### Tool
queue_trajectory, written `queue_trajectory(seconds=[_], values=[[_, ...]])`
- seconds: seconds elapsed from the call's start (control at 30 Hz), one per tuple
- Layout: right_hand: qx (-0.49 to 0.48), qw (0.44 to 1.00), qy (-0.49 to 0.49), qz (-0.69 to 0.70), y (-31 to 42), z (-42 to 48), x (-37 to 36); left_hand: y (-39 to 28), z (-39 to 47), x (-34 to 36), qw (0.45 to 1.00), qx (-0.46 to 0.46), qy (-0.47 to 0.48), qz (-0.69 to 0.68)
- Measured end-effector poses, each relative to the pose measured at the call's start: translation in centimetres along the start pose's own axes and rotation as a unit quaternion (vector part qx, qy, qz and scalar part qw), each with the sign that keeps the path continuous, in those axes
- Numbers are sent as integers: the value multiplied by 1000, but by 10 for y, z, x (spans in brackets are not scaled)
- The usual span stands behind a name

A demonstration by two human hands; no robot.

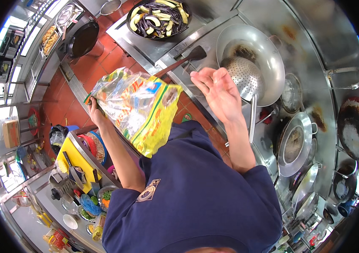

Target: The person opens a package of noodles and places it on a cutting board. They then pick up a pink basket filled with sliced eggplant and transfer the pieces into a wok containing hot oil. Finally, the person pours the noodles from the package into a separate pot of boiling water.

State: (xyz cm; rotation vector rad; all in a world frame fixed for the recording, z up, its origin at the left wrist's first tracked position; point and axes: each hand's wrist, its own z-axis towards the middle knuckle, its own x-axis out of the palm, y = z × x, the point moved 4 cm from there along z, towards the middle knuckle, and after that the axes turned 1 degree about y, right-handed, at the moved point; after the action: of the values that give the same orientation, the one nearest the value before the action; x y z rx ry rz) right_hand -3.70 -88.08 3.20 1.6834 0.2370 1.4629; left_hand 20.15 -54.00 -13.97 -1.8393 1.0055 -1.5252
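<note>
My left hand [95, 111] grips the edge of a clear and yellow printed plastic bag [135, 107], which hangs in front of my dark blue shirt. What the bag holds cannot be told. My right hand [219, 93] is raised with bent, parted fingers and nothing in it, over the near side of the stove. Beyond it a perforated metal ladle [246, 76] rests in a large steel wok [268, 63]. A dark spatula [195, 53] lies across the stove's edge, between the bag and the wok. At the top, a pan [158, 36] holds sliced eggplant [154, 20].
Several pans and lids [293, 144] line the right side. A dark wok [84, 39] stands at the upper left over the red tiled floor [109, 58]. On the left, a yellow cutting board [67, 155] bears knives, with bowls of cut vegetables [106, 197] nearby.
</note>
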Motion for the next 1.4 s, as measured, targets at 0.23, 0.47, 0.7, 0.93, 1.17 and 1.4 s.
queue_trajectory(seconds=[0.23, 0.47, 0.7, 0.93, 1.17, 1.4], values=[[-20, 984, -95, 147, 16, -4, -50, 44, 50, -75, 990, -128, -38, 42], [-302, 878, -328, -176, 188, -18, -203, -68, 31, -171, 948, -29, -310, 64], [-299, 794, -383, -366, 283, 33, -363, -118, 1, -201, 906, 132, -402, 18], [79, 436, -461, -769, 259, 51, -460, -121, -18, -196, 883, 182, -429, 57], [94, 563, -351, -742, 176, -72, -418, -120, -24, -195, 874, 195, -436, 84], [246, 575, -379, -682, 39, -210, -350, -87, 17, -179, 903, 164, -388, 83]])
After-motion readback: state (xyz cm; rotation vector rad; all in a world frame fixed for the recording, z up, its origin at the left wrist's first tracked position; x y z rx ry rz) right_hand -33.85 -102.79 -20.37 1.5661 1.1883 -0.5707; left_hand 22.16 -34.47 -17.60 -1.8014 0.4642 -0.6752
